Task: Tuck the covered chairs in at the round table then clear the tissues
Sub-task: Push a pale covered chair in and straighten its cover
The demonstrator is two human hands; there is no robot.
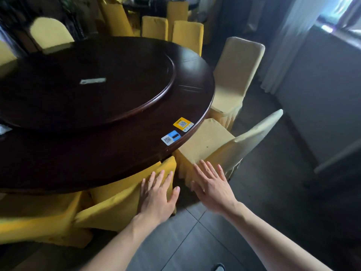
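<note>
At lower centre, both hands are flat and empty: left hand rests on the tucked yellow chair; right hand nears the pale chair (angled out) up-right.

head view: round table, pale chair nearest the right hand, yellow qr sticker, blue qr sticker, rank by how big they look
1. round table
2. pale chair
3. yellow QR sticker and blue QR sticker: they look about alike, so no ranking between them.
</note>
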